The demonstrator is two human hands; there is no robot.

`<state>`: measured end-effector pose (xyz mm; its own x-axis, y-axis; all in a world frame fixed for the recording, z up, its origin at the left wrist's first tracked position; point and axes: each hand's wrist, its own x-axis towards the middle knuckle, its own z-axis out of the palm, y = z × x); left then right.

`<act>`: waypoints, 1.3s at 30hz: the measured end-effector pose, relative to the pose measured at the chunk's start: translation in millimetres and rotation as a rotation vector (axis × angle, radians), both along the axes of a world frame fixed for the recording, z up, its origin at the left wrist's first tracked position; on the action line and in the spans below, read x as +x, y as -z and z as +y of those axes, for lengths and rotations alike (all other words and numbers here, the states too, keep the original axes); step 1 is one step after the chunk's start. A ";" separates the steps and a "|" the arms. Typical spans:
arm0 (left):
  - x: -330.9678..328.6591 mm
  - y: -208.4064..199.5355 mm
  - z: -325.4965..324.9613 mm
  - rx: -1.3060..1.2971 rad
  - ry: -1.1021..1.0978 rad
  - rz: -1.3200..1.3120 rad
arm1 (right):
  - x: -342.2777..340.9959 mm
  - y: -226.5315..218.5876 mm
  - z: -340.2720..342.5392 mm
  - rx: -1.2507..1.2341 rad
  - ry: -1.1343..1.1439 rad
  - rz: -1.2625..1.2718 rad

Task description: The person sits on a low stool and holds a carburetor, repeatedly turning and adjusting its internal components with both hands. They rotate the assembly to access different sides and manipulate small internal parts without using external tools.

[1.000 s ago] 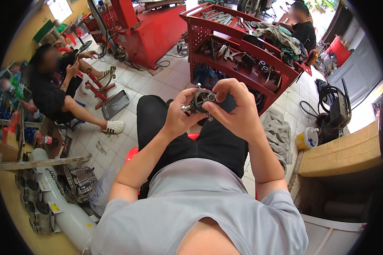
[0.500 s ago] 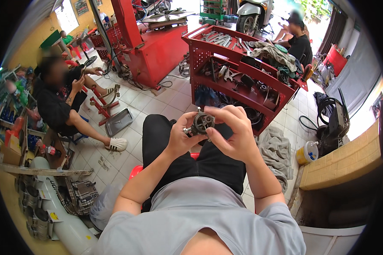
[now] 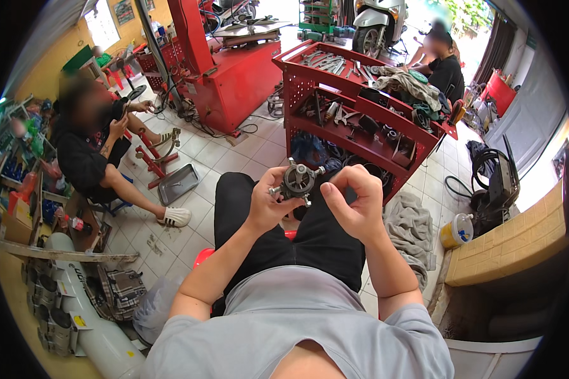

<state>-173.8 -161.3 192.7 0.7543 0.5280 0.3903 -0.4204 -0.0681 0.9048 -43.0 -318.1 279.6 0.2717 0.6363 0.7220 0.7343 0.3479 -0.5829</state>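
In front of my knees, my left hand point(image 3: 273, 200) is closed around the side of a round metal part point(image 3: 298, 182). This part has a dark ring, a hub with spokes across its middle and several short bolts or studs sticking out around its rim. My right hand point(image 3: 357, 201) is just right of it, not touching. Its fingers are curled and the thumb lies close to the index finger; whether something small is pinched there is hidden.
Ahead stands a red tool trolley point(image 3: 354, 95) with wrenches and rags. At the left a seated person point(image 3: 91, 145) holds a phone, near a grey metal tray point(image 3: 178, 183). A crumpled grey cloth point(image 3: 409, 230) and a white bucket point(image 3: 456, 230) are at the right.
My right hand has come off the round part and moved slightly right, its fingers curling. The part's spoked face now shows more fully in my left hand.
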 end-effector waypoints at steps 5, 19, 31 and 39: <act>-1.7 -0.7 0.0 0.016 -0.023 0.074 | -10.6 0.0 7.9 -0.021 -0.088 0.144; 4.0 4.8 5.8 0.129 -0.055 -0.077 | -11.9 -5.3 1.8 -0.099 -0.238 0.492; 4.0 5.5 8.9 0.109 -0.041 -0.080 | -3.1 4.4 4.0 -0.147 -0.312 0.556; 4.5 4.6 8.0 0.116 -0.031 -0.085 | -2.1 1.8 6.5 -0.149 -0.462 0.627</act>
<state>-169.2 -153.3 188.1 0.6996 0.4986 0.5118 -0.4914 -0.1842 0.8512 -45.2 -311.6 277.8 0.2839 0.8620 0.4200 0.0538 0.4230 -0.9045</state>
